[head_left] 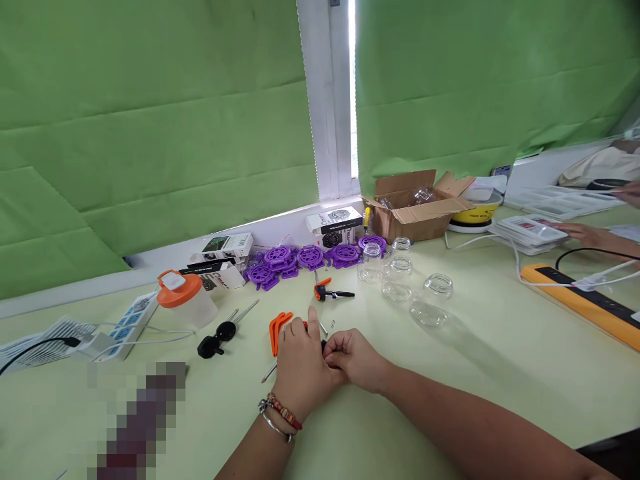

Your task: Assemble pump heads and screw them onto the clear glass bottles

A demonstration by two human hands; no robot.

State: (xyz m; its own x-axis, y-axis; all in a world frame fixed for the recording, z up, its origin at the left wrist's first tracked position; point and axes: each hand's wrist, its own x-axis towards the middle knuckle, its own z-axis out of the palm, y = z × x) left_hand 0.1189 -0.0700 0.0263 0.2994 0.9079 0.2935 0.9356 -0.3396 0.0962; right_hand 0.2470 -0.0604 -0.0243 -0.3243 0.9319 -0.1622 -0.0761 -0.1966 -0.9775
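1. Two bare forearms [450, 413] lie nearest the camera, reaching over the pale tabletop [360, 440]; bracelets [285, 413] circle the left wrist.
2. Between the hands, mostly hidden, sits a small dark piece [324, 345], low over the table.
3. Thumb and fingertips of the right hand [357, 360] are drawn together, seemingly pinching that piece. The left hand [307, 353] is bent around it, one finger raised; whether its covered fingers grip anything, I cannot tell.
4. By its look the piece should be light and stiff, perhaps smooth enough to slip; a fingertip pinch on opposite sides suits it better than a full fist.
5. Orange brackets [277, 328] lie just beyond the left hand: likely rigid, light plastic, best lifted by one arm.
6. A slim metal rod [269, 372] pokes out beside that hand; being hard and narrow, it could roll, so take it mid-length.
7. Tiny metal bits [333, 323] near the fingers would need a nail-edge pick.
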